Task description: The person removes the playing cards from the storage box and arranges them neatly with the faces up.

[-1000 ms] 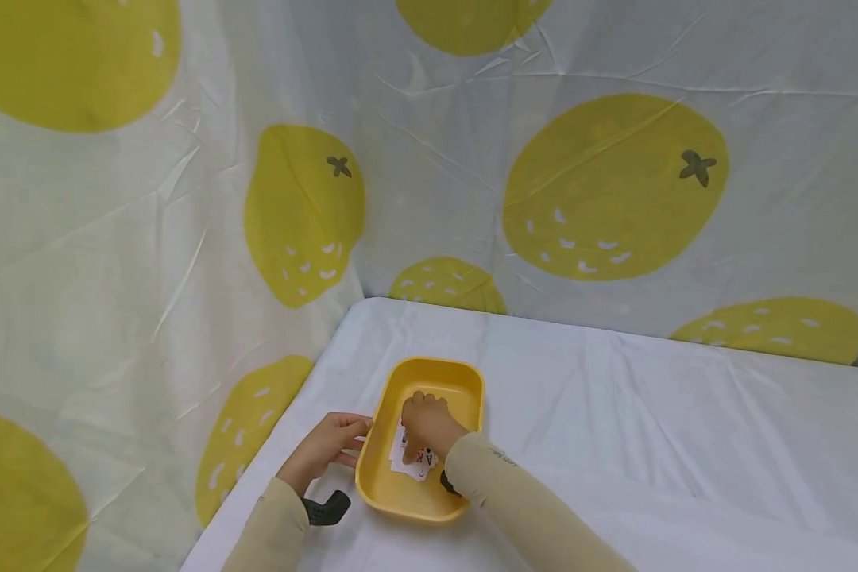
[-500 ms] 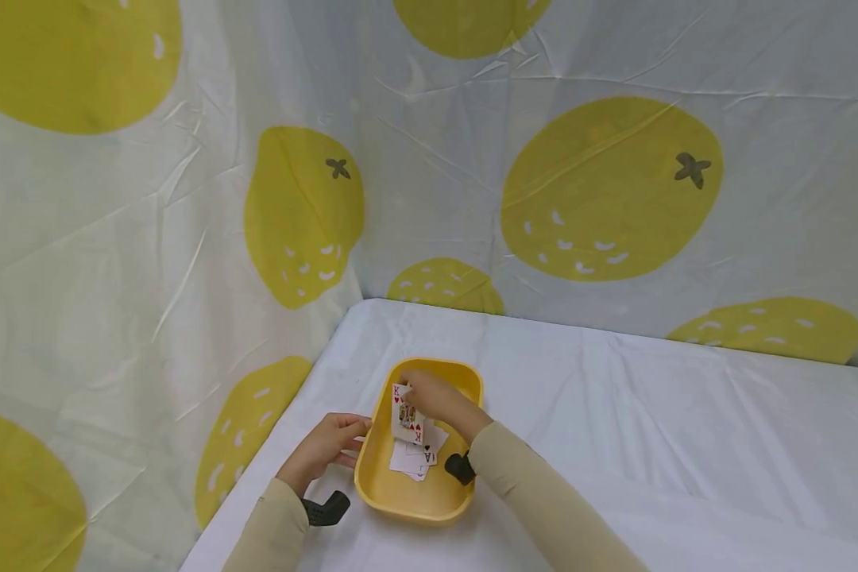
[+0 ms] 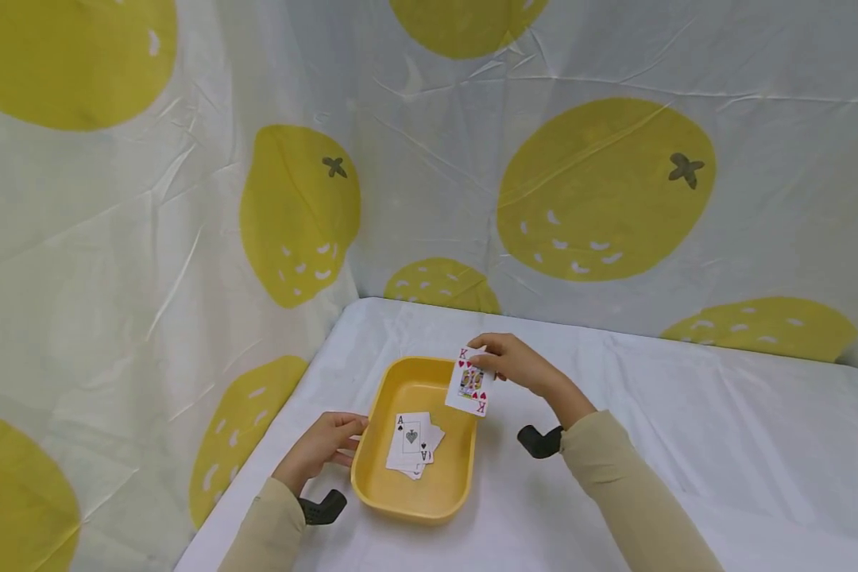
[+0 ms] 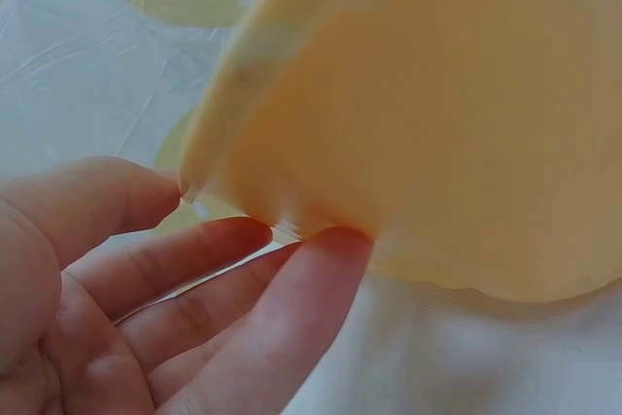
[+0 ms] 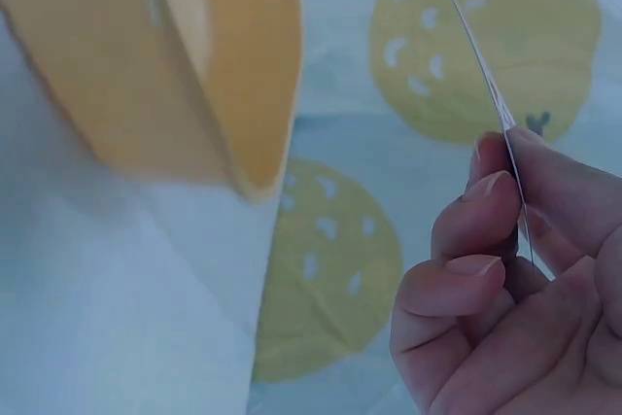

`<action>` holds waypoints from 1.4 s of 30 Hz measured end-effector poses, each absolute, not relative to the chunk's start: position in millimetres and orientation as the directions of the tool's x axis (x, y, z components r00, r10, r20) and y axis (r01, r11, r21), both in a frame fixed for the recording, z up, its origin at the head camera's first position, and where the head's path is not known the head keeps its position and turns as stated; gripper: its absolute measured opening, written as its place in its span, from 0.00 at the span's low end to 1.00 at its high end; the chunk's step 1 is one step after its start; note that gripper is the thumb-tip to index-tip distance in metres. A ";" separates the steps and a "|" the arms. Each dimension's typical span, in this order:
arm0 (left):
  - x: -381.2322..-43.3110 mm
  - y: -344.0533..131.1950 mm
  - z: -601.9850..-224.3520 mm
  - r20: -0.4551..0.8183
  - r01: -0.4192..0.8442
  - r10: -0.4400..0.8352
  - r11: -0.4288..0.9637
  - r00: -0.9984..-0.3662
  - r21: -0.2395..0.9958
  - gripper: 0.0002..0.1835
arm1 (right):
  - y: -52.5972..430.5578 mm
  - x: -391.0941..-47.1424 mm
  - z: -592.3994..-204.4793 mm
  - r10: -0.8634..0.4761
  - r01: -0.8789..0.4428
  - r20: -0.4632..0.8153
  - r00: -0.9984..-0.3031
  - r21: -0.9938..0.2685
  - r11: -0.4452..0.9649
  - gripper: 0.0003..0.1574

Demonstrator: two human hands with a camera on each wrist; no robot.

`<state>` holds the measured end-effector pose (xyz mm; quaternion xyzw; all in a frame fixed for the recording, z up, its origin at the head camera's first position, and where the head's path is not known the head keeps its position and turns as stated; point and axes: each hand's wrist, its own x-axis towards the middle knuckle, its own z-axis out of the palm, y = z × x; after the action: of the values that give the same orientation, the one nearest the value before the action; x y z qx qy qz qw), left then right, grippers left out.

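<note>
A king of hearts (image 3: pixel 466 384) is pinched face up in my right hand (image 3: pixel 522 365), over the right rim of a yellow plastic tray (image 3: pixel 413 502). The right wrist view shows this card (image 5: pixel 478 53) edge-on between thumb and fingers. Inside the tray lies a loose pile of playing cards, an ace of spades (image 3: pixel 411 435) on top. My left hand (image 3: pixel 322 449) holds the tray's left side; in the left wrist view its thumb meets the rim and its fingertips (image 4: pixel 335 240) touch the outer wall.
A white cloth (image 3: pixel 615 461) covers the table under the tray. Curtains with a lemon print (image 3: pixel 608 191) hang at the back and left. A black wrist device (image 3: pixel 539 441) sits on the right wrist, and another (image 3: pixel 323 507) on the left.
My right hand has lifted the king of hearts off the pile and carried it right, to the tray's right rim. The ace of spades now shows fully. My left hand stays in place.
</note>
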<state>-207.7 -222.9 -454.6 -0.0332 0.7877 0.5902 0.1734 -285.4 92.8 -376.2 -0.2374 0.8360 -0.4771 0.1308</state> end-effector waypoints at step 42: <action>-204.6 -220.9 -450.8 -0.336 -0.287 0.151 0.276 -0.930 0.917 0.25 | 109.1 -293.4 -445.9 -0.336 -0.275 0.061 -0.940 -0.717 0.641 0.27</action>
<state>-204.6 -220.9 -450.8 -0.0435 0.7775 0.6002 0.1826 -293.4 109.1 -445.9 -0.1688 0.9048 -0.3889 0.0390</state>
